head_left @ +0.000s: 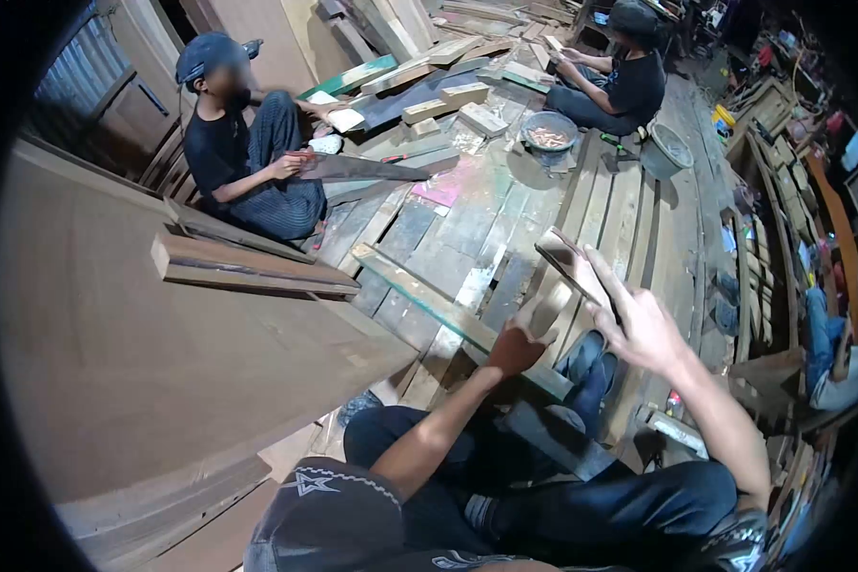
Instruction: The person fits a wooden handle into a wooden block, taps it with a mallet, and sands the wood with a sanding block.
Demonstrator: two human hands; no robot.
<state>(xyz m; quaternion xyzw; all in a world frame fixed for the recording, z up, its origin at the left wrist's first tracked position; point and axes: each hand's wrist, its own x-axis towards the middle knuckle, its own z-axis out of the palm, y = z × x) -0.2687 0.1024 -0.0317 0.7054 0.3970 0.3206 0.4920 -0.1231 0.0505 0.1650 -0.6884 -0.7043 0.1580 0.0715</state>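
Observation:
In my right hand [643, 324] is a thin flat piece with a dark edge [572, 264], gripped between thumb and fingers and tilted up over the floor boards. My left hand [524, 341] is just below and left of it, its fingers smeared by motion. Under my left hand runs a long green-edged plank [439, 307], slanting down across the floor. A dark block of wood [558, 439] lies between my legs, below both hands.
A large wooden panel [191, 381] stands along my left, a thick wood bar [257, 272] on it. One person [248, 153] sits beyond, another [620, 76] at the back. A basin [549, 118] and a bucket [665, 154] stand ahead. Cluttered shelving [772, 210] lines the right.

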